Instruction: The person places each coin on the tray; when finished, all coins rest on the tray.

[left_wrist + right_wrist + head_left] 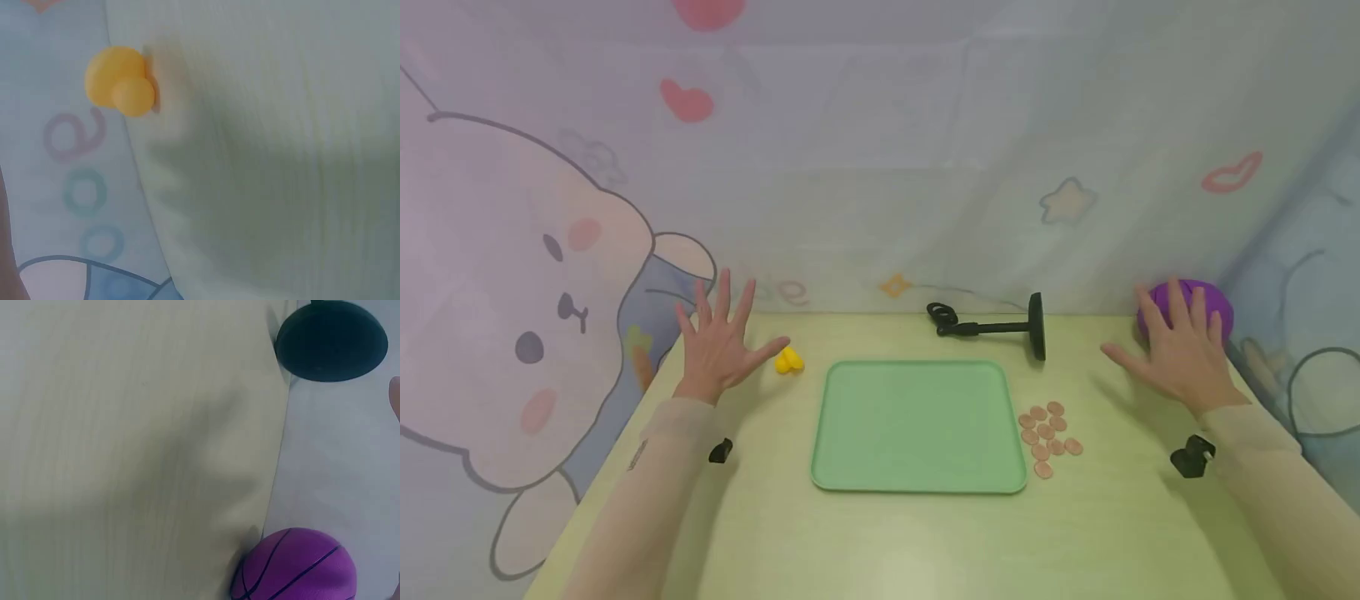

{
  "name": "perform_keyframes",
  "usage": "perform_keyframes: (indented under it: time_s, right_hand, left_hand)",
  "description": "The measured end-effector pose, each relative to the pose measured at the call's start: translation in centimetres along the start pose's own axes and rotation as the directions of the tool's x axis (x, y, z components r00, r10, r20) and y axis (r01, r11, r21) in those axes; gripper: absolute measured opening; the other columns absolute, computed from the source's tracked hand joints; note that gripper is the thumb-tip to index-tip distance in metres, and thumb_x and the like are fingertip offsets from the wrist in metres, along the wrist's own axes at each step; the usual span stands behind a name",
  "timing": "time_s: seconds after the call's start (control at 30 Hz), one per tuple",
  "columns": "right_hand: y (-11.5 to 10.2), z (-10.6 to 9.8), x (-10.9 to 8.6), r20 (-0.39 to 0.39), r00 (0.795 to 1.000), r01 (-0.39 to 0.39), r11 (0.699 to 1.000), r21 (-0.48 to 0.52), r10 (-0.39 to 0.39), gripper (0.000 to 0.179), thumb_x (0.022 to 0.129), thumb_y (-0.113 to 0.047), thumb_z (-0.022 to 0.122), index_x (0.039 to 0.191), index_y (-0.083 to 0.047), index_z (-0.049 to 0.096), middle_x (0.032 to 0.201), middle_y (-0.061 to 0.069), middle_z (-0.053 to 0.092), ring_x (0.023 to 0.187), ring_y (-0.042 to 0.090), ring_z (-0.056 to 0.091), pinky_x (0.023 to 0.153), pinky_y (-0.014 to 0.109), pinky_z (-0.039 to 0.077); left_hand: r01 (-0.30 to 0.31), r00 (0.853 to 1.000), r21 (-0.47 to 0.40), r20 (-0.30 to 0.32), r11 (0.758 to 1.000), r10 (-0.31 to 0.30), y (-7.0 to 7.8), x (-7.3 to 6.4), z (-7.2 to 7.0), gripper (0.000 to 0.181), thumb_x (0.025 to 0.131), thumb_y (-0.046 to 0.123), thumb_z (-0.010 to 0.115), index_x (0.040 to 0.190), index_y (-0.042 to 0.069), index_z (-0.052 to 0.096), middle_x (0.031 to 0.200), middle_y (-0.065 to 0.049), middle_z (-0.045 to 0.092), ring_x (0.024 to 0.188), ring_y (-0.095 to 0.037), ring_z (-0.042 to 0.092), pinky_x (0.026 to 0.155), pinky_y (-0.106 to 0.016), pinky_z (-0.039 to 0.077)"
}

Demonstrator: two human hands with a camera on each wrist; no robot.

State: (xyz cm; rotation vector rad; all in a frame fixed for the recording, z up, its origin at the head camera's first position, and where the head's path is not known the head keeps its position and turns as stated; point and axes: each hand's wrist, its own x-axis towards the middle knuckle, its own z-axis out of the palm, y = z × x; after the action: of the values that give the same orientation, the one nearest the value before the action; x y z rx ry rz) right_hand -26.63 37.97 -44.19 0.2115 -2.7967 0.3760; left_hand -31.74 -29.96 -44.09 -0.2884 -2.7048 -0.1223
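Over the left side of the table, my left hand (717, 346) is spread wide with nothing in it. Its thumb tip overlaps a small yellow toy (789, 360) in the head view; the left wrist view shows that toy (122, 81) as rounded yellow lumps near the back edge. My right hand (1183, 354), fingers also spread, holds nothing on the far right. Behind its fingers sits a purple ball (1216, 304), partly hidden; dark seam lines mark the ball (300, 565) in the right wrist view.
A green tray (917, 487) lies mid-table. Several copper-coloured coins (1046, 432) are scattered by its right side. Behind it, a black stand with a round base (1037, 327) lies on its side with a coiled cable (942, 314). A patterned cloth (880, 167) hangs along the back edge.
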Motion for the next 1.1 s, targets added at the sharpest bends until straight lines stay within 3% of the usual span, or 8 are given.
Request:
perform_keyframes:
  time_s: [0.23,0.33,0.47,0.63,0.7,0.8,0.9,1.1]
  right_hand:
    - [-1.2,0.8,-1.4,-0.091,0.946,0.317,0.945,0.085,-0.31,0.079,0.086,-0.031,0.086,0.154,-0.01,0.051,0.16,0.029,0.04,0.144,0.054,0.038,0.115,0.07,0.034]
    - [-2.0,1.4,-2.0,-0.063,0.922,0.387,0.918,0.087,-0.383,0.07,0.086,-0.025,0.087,0.147,-0.009,0.058,0.148,0.025,0.054,0.133,0.049,0.051,0.103,0.068,0.045]
    - [-2.7,2.4,-2.6,0.019,0.904,0.424,0.902,0.083,-0.427,0.053,0.09,-0.023,0.084,0.138,-0.009,0.066,0.131,0.017,0.066,0.12,0.04,0.062,0.097,0.061,0.053]
    - [-3.0,3.5,-3.1,0.112,0.88,0.446,0.884,0.143,-0.462,0.034,0.092,-0.011,0.08,0.125,-0.009,0.074,0.114,0.008,0.071,0.103,0.028,0.069,0.087,0.052,0.059]
    - [-3.1,3.8,-3.2,0.151,0.871,0.434,0.876,0.213,-0.468,0.031,0.091,-0.004,0.079,0.122,-0.008,0.075,0.11,0.006,0.071,0.097,0.025,0.069,0.083,0.047,0.061]
    - [-3.3,4.3,-2.9,0.217,0.857,0.388,0.862,0.327,-0.468,0.032,0.09,0.004,0.077,0.121,-0.004,0.074,0.106,0.005,0.071,0.093,0.024,0.069,0.079,0.039,0.062]
    - [-3.5,4.4,-2.6,0.291,0.852,0.31,0.866,0.391,-0.436,0.035,0.09,0.006,0.075,0.123,-0.004,0.072,0.107,0.004,0.071,0.095,0.024,0.069,0.08,0.036,0.062]
    - [-4.2,4.3,-2.1,0.342,0.837,0.269,0.866,0.42,-0.426,0.036,0.09,0.007,0.075,0.123,-0.006,0.074,0.112,0.007,0.071,0.098,0.025,0.067,0.084,0.04,0.061]
  left_hand:
    - [-0.023,1.0,-0.116,0.013,0.993,0.024,1.0,-1.8,-0.9,0.104,0.09,0.073,0.062,0.17,0.03,0.013,0.178,-0.01,0.002,0.156,-0.056,0.01,0.114,-0.077,0.026]
    - [-0.071,0.997,-0.173,-0.026,0.982,0.067,1.6,-2.8,-1.2,0.1,0.09,0.065,0.068,0.169,0.025,0.022,0.176,-0.014,0.015,0.149,-0.054,0.034,0.096,-0.069,0.048]
    - [-0.145,0.989,-0.237,-0.072,0.961,0.131,2.9,-4.3,-1.6,0.095,0.088,0.056,0.075,0.165,0.02,0.034,0.168,-0.018,0.035,0.125,-0.05,0.059,0.075,-0.06,0.055]
    - [-0.067,0.989,-0.381,0.097,0.922,0.111,4.8,-6.2,-1.7,0.088,0.091,0.06,0.073,0.164,0.026,0.037,0.158,-0.012,0.047,0.112,-0.038,0.067,0.078,-0.053,0.057]
    - [0.007,0.971,-0.445,0.216,0.896,0.099,5.4,-6.8,-1.4,0.085,0.091,0.062,0.073,0.162,0.026,0.041,0.151,-0.011,0.055,0.106,-0.032,0.068,0.079,-0.049,0.056]
    - [0.099,0.917,-0.518,0.379,0.85,0.124,5.8,-7.5,-0.5,0.083,0.09,0.06,0.077,0.158,0.022,0.048,0.141,-0.011,0.063,0.102,-0.026,0.068,0.084,-0.044,0.056]
    - [0.109,0.868,-0.572,0.454,0.813,0.203,6.0,-8.0,0.4,0.082,0.087,0.053,0.083,0.154,0.017,0.052,0.138,-0.01,0.065,0.104,-0.024,0.066,0.089,-0.043,0.055]
    - [0.058,0.856,-0.652,0.422,0.756,0.298,6.0,-8.4,1.8,0.079,0.082,0.041,0.09,0.149,0.014,0.057,0.144,-0.004,0.062,0.111,-0.026,0.059,0.1,-0.049,0.048]
